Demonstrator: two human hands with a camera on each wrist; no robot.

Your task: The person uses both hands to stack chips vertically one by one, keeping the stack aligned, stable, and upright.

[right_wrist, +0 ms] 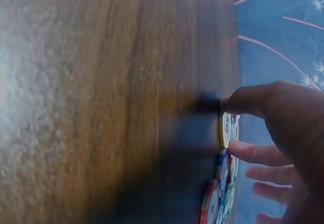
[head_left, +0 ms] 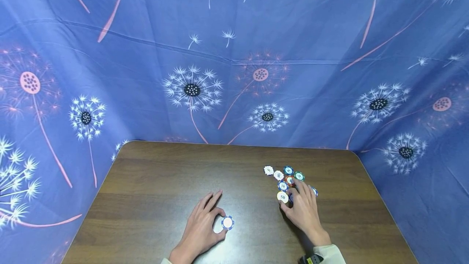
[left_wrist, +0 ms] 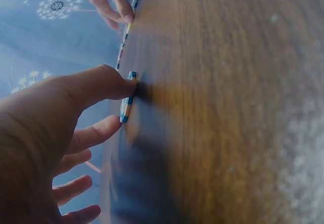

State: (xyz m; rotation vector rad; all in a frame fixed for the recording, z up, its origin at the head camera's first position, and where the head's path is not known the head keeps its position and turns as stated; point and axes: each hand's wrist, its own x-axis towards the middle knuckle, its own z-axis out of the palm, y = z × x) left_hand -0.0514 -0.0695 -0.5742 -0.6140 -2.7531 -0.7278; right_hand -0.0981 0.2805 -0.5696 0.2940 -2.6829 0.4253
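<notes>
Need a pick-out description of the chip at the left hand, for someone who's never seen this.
On the wood-grain table, find the left hand on the near side. It pinches a poker chip with a blue-and-white rim and pale centre. Unlike the other chips, clustered by the right hand, this one is on its own.

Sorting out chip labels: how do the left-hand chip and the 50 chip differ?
Rim: left-hand chip blue and white, 50 chip pale. Number: left-hand chip none readable, 50 chip "50". Place: left-hand chip apart from the other chips, 50 chip beside them. Both are round.
</notes>
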